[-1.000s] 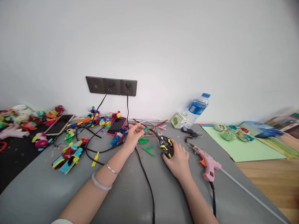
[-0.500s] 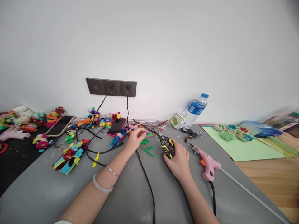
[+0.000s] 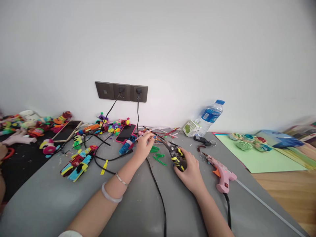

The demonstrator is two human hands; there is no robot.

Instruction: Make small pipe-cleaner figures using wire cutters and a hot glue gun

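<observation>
My left hand is closed in a pinch on thin sticks near the back of the grey mat. My right hand grips black-and-yellow cutting pliers, whose jaws point toward the sticks beside my left fingers. Short green cut pieces lie on the mat between the two hands. A black cable runs under my left wrist toward me.
A pink glue gun lies right of my right hand. At the back stand a water bottle, a small carton, keys, two phones and colourful toys. A green sheet lies at right, wall sockets behind.
My left hand dropped from holding a stick piece raised to pinching at the sticks on the mat. The right hand stayed on the pliers. The view shifted slightly.
</observation>
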